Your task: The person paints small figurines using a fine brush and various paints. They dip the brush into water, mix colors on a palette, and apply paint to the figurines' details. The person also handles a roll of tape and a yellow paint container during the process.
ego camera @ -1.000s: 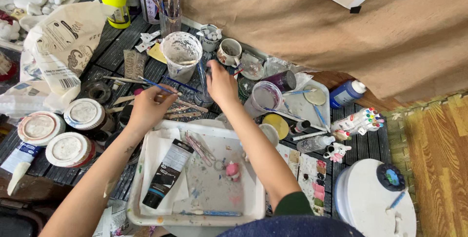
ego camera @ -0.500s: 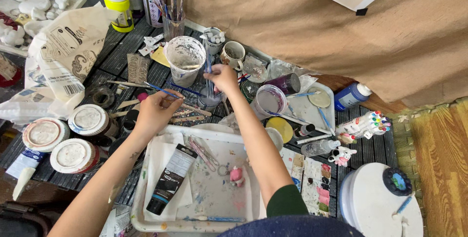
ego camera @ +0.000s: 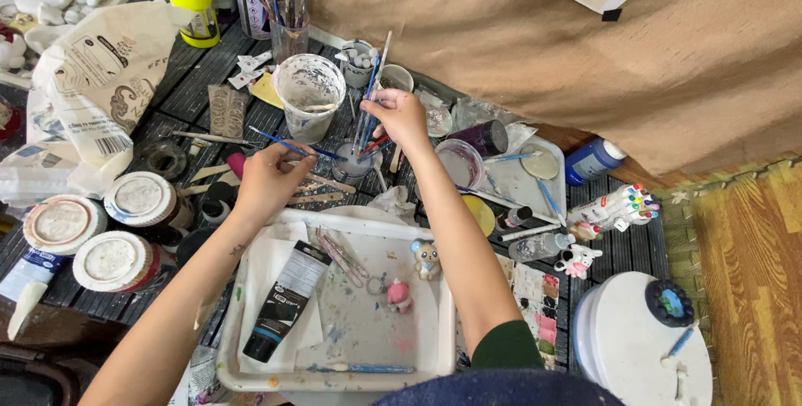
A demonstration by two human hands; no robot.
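My left hand [ego camera: 269, 179] pinches a thin blue-handled paintbrush [ego camera: 294, 147] that lies level, its tip pointing right toward a small water jar [ego camera: 352, 169]. My right hand [ego camera: 401, 118] is closed around several upright brushes [ego camera: 368, 93] standing in that jar. A paint-smeared clear cup [ego camera: 308, 93] stands just behind my left hand. Below my arms lies a white tray [ego camera: 251, 366] with a black paint tube [ego camera: 284, 300], a small pink figurine [ego camera: 399, 296] and a small bear figurine [ego camera: 427, 259].
Three white-lidded paint jars [ego camera: 109, 260] sit at the left beside a crumpled paper bag [ego camera: 100, 80]. A blue paint bottle [ego camera: 591, 159], a marker bundle [ego camera: 620, 206] and a round white turntable [ego camera: 635, 347] are at the right. Brown cloth [ego camera: 543, 55] hangs behind.
My right hand has risen from the jars to grip the standing brushes. My left hand has lifted the blue brush off the table. The view has shifted downward.
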